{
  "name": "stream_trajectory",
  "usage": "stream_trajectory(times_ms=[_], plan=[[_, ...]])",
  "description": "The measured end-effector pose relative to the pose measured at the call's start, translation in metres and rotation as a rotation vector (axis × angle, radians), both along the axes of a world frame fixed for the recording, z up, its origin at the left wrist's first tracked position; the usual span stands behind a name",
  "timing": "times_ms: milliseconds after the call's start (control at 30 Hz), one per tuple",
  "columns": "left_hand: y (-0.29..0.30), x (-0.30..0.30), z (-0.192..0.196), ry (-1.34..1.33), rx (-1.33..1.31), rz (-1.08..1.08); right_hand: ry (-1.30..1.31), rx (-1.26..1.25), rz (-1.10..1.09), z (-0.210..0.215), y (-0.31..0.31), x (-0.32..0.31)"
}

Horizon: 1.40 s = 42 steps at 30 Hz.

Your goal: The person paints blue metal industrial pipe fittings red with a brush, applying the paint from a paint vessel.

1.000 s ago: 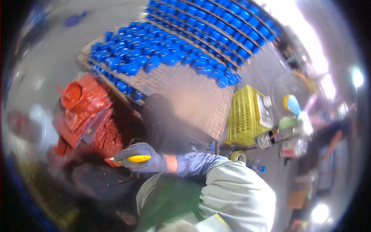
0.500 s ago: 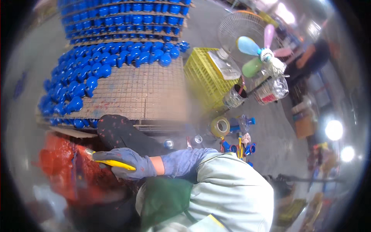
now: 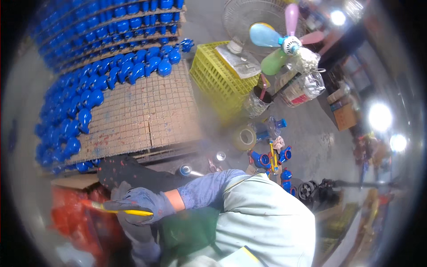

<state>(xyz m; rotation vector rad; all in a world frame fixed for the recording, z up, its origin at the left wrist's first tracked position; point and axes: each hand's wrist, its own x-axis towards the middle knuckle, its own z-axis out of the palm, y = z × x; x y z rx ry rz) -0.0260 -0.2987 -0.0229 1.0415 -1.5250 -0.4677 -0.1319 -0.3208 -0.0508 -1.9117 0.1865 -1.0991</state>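
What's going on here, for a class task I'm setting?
A person's gloved right hand grips a yellow-handled brush, its red tip near blurred red-covered things. The left hand is partly hidden by it; whether it holds anything is unclear. Ahead, blue parts crowd the left and far sides of a mesh-topped platform.

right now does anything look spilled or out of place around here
The dark trouser leg near the right hand is speckled with red, and the bare mesh is flecked with colour; it looks like accidental splashing.
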Motion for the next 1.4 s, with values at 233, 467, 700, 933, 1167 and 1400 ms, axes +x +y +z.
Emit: stream_trajectory(times_ms=[233,467,700,933,1167,1400], plan=[[-0.083,0.035,-0.012,0.396,0.1,-0.025,0.02,0.343,-0.19,0.006,-0.033,-0.046],[-0.177,0.056,-0.067,0.735,0.35,-0.199,0.311,0.429,-0.101,-0.032,-0.018,-0.055],[-0.165,0.054,-0.077,0.761,0.446,-0.037,0.264,0.488,-0.138,-0.032,-0.02,-0.051],[-0.145,0.097,-0.095,-0.12,0.183,0.098,0.111,1.258,-0.53,-0.009,-0.076,-0.119],[-0.114,0.124,-0.089,0.177,0.315,0.018,-0.329,1.124,-0.832,-0.177,-0.094,-0.233],[-0.094,0.128,-0.087,0.34,0.25,0.009,0.321,1.082,-0.967,-0.307,-0.003,-0.29]])
